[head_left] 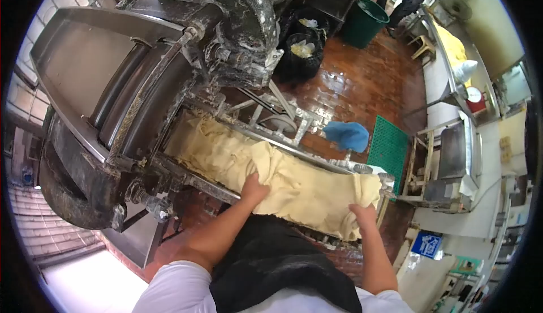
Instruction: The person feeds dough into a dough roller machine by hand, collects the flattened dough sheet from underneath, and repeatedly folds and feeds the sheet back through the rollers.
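Note:
A long slab of pale dough (317, 191) lies on the tray of a floury dough roller machine (141, 98). Its surface is wrinkled and folded toward the rollers and smoother toward the right end. My left hand (254, 191) grips a raised fold near the middle of the slab, fingers curled into the dough. At the right end my right hand (363, 218) is closed on the dough's edge, where a flap is turned up. The fingertips of both hands are partly hidden by the dough.
Beyond the tray are a blue cloth-like piece (346, 136), a green mat (389, 149), a black bag-lined bin (302, 50) and a green bin (365, 23). A metal stand (447, 160) is at right. A person (404, 1) stands in the far background.

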Motion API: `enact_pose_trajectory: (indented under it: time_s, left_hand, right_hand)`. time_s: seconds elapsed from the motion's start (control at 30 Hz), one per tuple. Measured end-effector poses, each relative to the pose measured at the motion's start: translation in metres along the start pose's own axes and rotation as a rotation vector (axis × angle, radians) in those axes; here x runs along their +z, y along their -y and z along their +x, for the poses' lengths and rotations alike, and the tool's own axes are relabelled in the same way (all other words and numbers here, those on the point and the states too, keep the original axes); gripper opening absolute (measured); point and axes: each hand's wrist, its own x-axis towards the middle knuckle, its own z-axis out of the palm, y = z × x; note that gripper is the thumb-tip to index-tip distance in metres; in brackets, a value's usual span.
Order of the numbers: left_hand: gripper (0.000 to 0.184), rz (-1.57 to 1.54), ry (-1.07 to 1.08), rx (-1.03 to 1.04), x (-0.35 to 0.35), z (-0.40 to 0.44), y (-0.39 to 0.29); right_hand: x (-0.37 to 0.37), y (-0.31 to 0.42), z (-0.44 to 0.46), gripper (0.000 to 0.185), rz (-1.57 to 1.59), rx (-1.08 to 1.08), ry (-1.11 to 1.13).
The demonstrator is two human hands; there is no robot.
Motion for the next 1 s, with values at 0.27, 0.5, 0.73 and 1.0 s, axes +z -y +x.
enact_pose_trajectory:
  time_s: [0.27,0.5,0.73,1.0]
  left_hand:
    - [0.049,0.577,-0.035,0.317,0.023,-0.034,-0.028]
    - [0.065,0.336,0.186,0.009,0.000,-0.003,-0.032]
    - [0.087,0.046,0.046,-0.113,0.014,0.014,-0.013]
    - [0.069,0.371,0.099,-0.108,0.019,-0.017,-0.045]
  right_hand:
    - [0.007,0.003,-0.004,0.045,-0.016,-0.024,0.036]
    - [0.014,0.005,-0.008,0.043,-0.053,0.008,-0.010]
    - [0.028,0.004,-0.014,0.042,-0.078,-0.082,0.020]
    - [0.026,0.008,-0.020,0.043,-0.016,-0.153,0.065]
